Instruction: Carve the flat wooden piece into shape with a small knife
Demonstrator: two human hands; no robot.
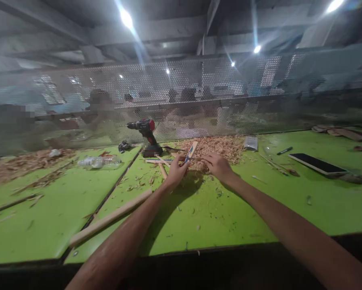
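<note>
Where wood shavings (229,147) crowd the green workbench (223,225), clock centred on the blue-marked wooden strip (192,151): loose pile just beyond, spreading 12 to 3 o'clock.
Cordless drill (147,135): upright on its base, between 9 and 10, bit toward 9; thin wood pieces (163,170) between it and the left hand (176,170).
Bottle side: clear plastic bottle (100,162), lying, 9 o'clock; long wooden stick (111,218), 7 to 8, far end near the left forearm (129,225).
Phone side: pouch (251,143), pen (285,151) and dark-screened smartphone (318,163), all near 3.
Perforated screen (181,117): standing across 12, at the rear; shapes past it blurred.
Concealed: strip's lower end, behind left fingers; a thin item between the hands, too small to identify.
Strip: held above the bench; long axis 7 to 1, free end toward 1.
Left fingers: clamped on the strip.
Right hand (217,166): fingers bent, close together, beside the strip; whether they grip, cannot tell.
</note>
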